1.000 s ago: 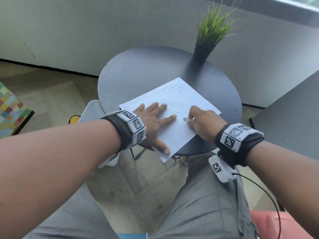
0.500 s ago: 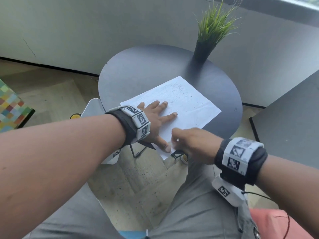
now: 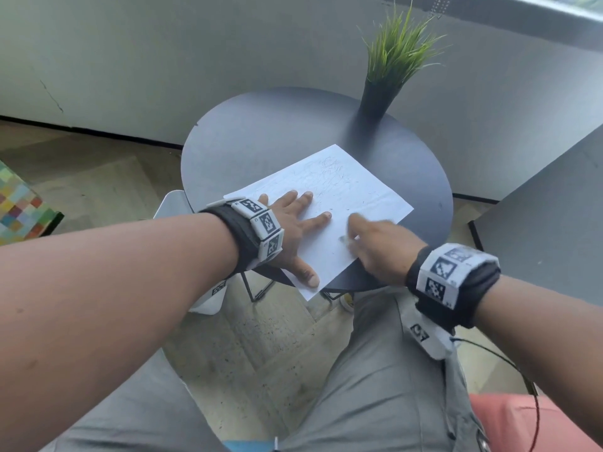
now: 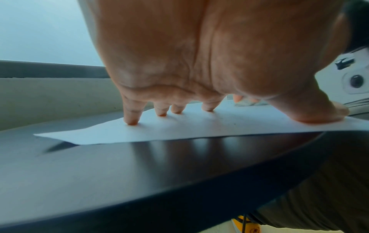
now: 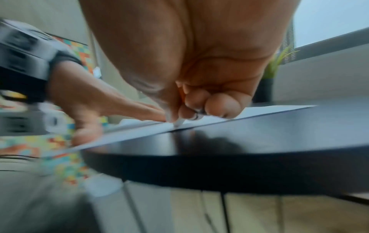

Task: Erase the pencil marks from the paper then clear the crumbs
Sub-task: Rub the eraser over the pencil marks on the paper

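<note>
A white sheet of paper (image 3: 352,197) with faint pencil scribbles and dark crumbs lies on the round black table (image 3: 261,138), its near corner hanging over the edge. My left hand (image 3: 293,230) lies flat on the sheet with fingers spread, pressing it down; its fingertips (image 4: 131,121) touch the paper (image 4: 179,129). My right hand (image 3: 375,246) is blurred over the paper's near right edge. It pinches a small white eraser (image 5: 179,122) whose tip touches the paper (image 5: 139,132).
A potted green grass plant (image 3: 391,70) stands at the table's far right. A dark surface (image 3: 554,203) rises on the right. A white chair (image 3: 173,207) sits below the table's left edge, and a checkered object (image 3: 19,207) lies on the floor at left.
My right hand swept toward me off the paper's near edge, then came back onto the sheet's right part. The left hand stayed pressed on the paper.
</note>
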`<state>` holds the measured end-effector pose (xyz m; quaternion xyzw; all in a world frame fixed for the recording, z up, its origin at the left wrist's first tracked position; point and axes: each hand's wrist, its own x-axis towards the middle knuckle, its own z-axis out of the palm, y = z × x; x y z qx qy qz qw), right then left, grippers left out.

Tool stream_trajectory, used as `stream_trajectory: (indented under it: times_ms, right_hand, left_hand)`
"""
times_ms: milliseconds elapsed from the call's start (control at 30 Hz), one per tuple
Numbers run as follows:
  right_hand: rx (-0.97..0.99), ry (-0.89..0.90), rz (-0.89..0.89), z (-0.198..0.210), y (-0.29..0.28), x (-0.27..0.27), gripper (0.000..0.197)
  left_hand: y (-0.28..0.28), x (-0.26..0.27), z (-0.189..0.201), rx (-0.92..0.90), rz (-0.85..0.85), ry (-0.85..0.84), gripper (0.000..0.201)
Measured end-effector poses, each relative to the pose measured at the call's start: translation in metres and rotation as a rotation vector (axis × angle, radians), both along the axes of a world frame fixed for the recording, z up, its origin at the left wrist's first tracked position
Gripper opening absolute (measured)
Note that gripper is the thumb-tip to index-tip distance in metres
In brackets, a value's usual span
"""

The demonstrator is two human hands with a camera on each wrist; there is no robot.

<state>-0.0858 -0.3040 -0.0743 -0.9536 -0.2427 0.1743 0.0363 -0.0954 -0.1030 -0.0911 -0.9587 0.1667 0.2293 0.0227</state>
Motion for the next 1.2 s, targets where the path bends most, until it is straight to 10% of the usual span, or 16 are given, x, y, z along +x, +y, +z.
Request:
stream_trajectory:
  times_ms: [100, 433, 667, 833, 1000, 1200]
  right_hand:
    - [0.012, 0.117, 0.204, -0.004, 0.018, -0.028, 0.019]
    - [0.025, 0.001, -0.237, -0.004, -0.013, 0.031, 0.023]
    - [0.074, 0.106, 0.181, -0.006, 0.033, -0.024, 0.012]
    - [0.047, 0.035, -0.121, 0.003, 0.011, 0.012, 0.023]
    - [0.029, 0.117, 0.146, -0.001, 0.029, -0.024, 0.019]
    - [0.037, 0.007, -0.238, -0.002, -0.004, 0.034, 0.021]
  left_hand:
    - [0.002, 0.000, -0.001, -0.002, -0.004, -0.003, 0.126]
    - [0.009, 0.001, 0.002, -0.030, 0.003, -0.090, 0.099]
    - [0.012, -0.003, -0.005, -0.023, 0.033, -0.040, 0.113]
    - [0.010, -0.005, -0.002, -0.009, 0.030, -0.037, 0.116]
    - [0.011, -0.003, -0.003, -0.012, 0.030, -0.013, 0.117]
    - [0.013, -0.004, -0.005, -0.017, 0.043, -0.027, 0.114]
